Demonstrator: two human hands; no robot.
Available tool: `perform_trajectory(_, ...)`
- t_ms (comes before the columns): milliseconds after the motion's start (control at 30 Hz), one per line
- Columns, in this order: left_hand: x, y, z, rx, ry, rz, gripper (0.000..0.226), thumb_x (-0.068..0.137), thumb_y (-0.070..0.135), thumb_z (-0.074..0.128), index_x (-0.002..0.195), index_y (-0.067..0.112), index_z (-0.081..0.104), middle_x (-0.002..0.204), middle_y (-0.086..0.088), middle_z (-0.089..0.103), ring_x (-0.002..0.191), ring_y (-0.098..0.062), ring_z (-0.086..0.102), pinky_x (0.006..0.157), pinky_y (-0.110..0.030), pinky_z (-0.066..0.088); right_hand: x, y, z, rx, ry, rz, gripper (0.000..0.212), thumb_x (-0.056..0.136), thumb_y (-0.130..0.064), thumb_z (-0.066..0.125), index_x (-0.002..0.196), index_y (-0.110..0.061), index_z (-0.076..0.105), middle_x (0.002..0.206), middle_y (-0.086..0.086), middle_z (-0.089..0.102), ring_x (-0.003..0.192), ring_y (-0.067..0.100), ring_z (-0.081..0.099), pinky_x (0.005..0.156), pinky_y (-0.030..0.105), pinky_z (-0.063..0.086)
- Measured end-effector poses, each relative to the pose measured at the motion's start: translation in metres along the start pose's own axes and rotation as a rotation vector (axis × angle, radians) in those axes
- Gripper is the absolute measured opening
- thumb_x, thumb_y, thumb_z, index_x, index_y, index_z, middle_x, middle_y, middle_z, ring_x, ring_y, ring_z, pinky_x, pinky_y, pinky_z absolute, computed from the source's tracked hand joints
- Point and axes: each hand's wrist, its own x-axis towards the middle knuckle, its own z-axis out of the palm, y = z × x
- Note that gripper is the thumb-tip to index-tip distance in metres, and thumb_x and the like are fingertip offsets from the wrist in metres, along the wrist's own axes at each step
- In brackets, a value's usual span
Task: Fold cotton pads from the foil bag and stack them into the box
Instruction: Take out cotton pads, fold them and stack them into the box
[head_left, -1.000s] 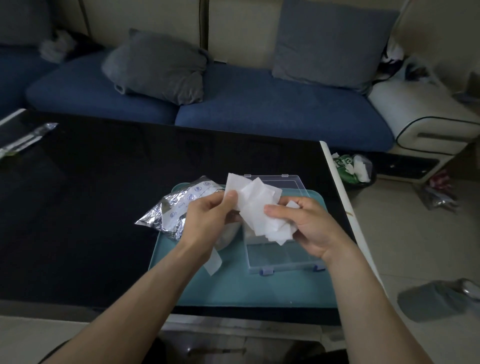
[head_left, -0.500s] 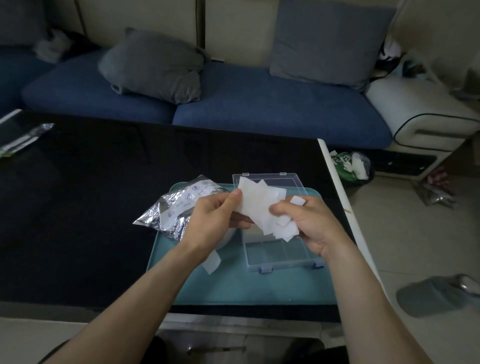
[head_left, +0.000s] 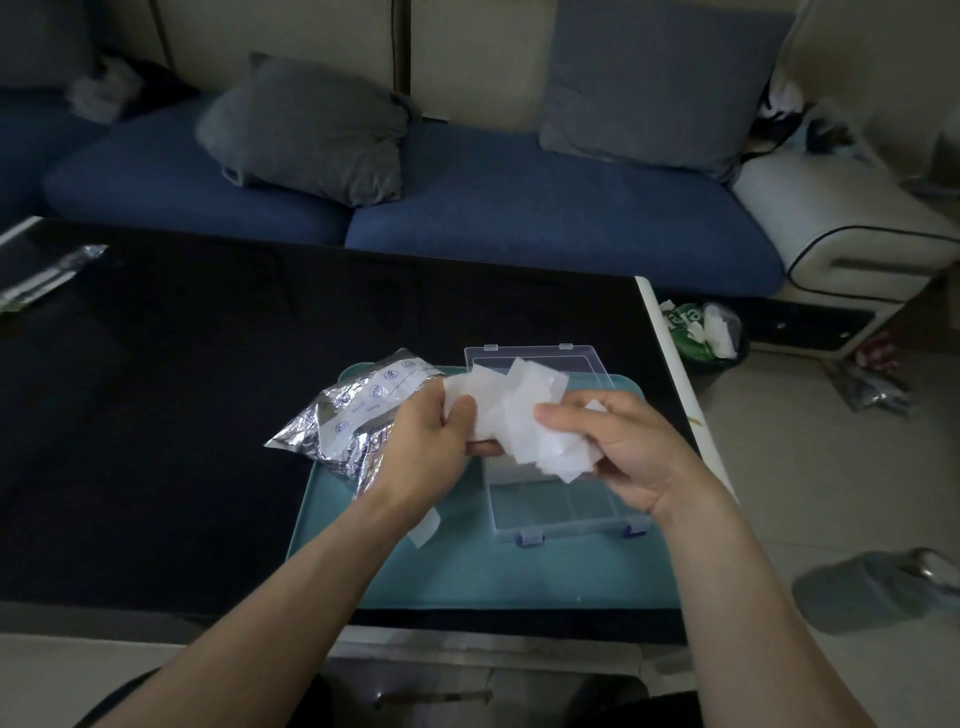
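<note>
White cotton pads (head_left: 524, 421) form a loose, overlapping bunch held above the clear box (head_left: 566, 504); the box lies open; the crinkled foil bag (head_left: 353, 421) lies just left.

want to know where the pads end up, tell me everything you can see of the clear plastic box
The clear plastic box is shallow, rectangular and see-through, lying open on the teal tray. Its lid is swung back away from the person, with two small tabs on its far edge. Two blue latches sit on the near front wall. Faint dividers seem to split the base, which looks empty where visible. The hands and the cotton pads hide its middle; whether they touch it is unclear.
</note>
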Motion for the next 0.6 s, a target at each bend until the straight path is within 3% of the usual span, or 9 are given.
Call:
perform_trajectory(100,-0.002,-0.001,0.005,-0.079,-0.088,-0.059,0.022,0.105,0.007,0.041,0.105,0.011,0.063,0.091,-0.005,0.072,0.078,-0.011,0.071,0.067,-0.026,0.058,0.002,0.008,0.01,-0.162,0.013,-0.003,0.022,0.074,-0.021,0.085,0.082,-0.005,0.072,0.082,0.013,0.075,0.07,0.025,0.066,0.052,0.028,0.045)
perform_trajectory(200,-0.003,0.003,0.004,-0.167,-0.122,-0.129,0.023,0.105,0.02,0.044,0.097,0.017,0.064,0.079,0.003,0.072,0.072,-0.01,0.069,0.061,-0.025,0.056,0.003,0.009,0.015,-0.265,0.171,-0.054,0.03,0.072,-0.025,0.089,0.088,-0.008,0.07,0.081,0.01,0.076,0.065,0.031,0.068,0.045,0.025,0.046)
perform_trajectory(267,-0.004,0.004,0.004,-0.121,-0.137,-0.121,0.017,0.103,0.019,0.048,0.098,0.017,0.064,0.081,0.002,0.073,0.076,-0.014,0.07,0.064,-0.03,0.06,0.003,0.008,0.016,-0.33,0.236,-0.095,0.04,0.068,-0.027,0.092,0.095,-0.011,0.067,0.088,0.008,0.075,0.067,0.023,0.074,0.046,0.023,0.049)
perform_trajectory(367,-0.001,0.0,0.002,-0.059,-0.074,-0.103,0.012,0.102,0.011,0.051,0.102,0.01,0.063,0.089,-0.007,0.074,0.082,-0.022,0.073,0.074,-0.04,0.062,0.002,0.009,0.014,-0.338,0.259,-0.131,0.04,0.066,-0.021,0.094,0.093,-0.009,0.066,0.09,0.009,0.074,0.067,0.016,0.075,0.049,0.025,0.053)
perform_trajectory(500,0.002,-0.001,-0.001,-0.071,0.017,-0.094,0.026,0.095,0.023,0.055,0.11,0.004,0.062,0.1,-0.014,0.075,0.091,-0.036,0.073,0.084,-0.059,0.056,0.0,0.005,0.003,-0.306,0.299,-0.149,0.033,0.067,-0.02,0.093,0.09,-0.011,0.071,0.087,0.001,0.075,0.074,0.015,0.075,0.056,0.027,0.055)
perform_trajectory(600,0.003,-0.002,0.0,-0.042,0.062,-0.075,0.021,0.097,0.021,0.057,0.107,0.003,0.063,0.094,-0.011,0.076,0.085,-0.03,0.074,0.083,-0.052,0.058,-0.003,0.002,0.004,-0.21,0.217,-0.124,0.04,0.062,-0.024,0.092,0.094,-0.01,0.072,0.087,0.005,0.076,0.072,0.015,0.075,0.059,0.029,0.056)
